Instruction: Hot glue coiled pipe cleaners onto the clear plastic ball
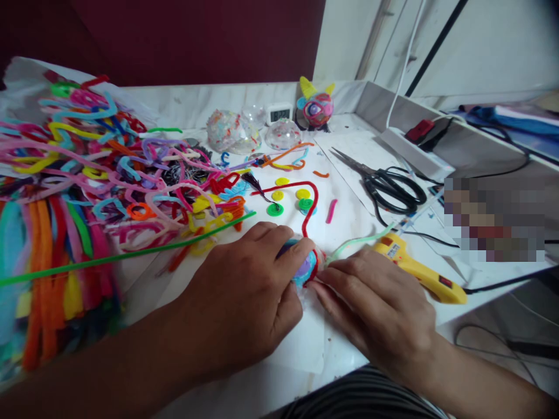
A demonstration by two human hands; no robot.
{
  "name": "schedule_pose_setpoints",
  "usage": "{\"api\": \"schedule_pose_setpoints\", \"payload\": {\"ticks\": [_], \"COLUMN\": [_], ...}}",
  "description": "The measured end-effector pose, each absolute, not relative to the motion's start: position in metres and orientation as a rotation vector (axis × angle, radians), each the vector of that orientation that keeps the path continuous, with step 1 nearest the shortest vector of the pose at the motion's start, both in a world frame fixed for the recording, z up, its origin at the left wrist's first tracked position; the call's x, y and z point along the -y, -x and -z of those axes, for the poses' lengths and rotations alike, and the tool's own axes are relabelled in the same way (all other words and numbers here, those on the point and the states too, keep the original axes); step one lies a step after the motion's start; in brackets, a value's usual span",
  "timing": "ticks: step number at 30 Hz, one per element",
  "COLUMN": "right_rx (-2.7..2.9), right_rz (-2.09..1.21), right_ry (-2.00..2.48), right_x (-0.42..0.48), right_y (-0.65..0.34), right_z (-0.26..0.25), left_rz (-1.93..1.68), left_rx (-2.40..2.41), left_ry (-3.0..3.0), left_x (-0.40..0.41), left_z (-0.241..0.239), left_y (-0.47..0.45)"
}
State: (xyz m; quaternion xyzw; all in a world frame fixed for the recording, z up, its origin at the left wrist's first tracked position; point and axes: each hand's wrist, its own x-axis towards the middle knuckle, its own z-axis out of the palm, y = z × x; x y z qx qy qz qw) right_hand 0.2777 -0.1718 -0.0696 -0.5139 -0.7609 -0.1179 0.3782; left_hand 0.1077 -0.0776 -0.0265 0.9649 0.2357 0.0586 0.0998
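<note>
My left hand (257,291) is closed around a small ball (301,270) covered in blue, purple and red fuzzy strips; its fingers hide much of it. A red pipe cleaner (311,201) rises from the ball, bends and points left, while its lower part curves along the ball's right edge. There, my right hand (375,308) has thumb and fingertips pinched together at the red strip, touching the ball. A pale green strand (362,240) runs from beside the right fingers toward the back right.
Tangled pipe cleaners (109,157) heap at the left, with a green one (174,247) reaching toward my left hand. Black scissors (384,183) and a yellow glue gun (419,267) lie right. Buttons (275,208), clear domes (233,131), a clock (279,113) and a decorated ball (317,107) sit beyond.
</note>
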Motion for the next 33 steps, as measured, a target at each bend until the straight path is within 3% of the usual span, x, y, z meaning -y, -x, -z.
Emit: {"api": "schedule_pose_setpoints", "payload": {"ticks": [33], "right_rx": [1.915], "right_rz": [0.263], "right_ry": [1.515], "right_x": [0.1808], "right_y": [-0.269], "right_z": [0.0668], "left_rz": [-0.185], "left_rx": [-0.69], "left_ry": [-2.888], "left_x": [0.0792], "left_z": [0.0289], "left_y": [-0.1091]}}
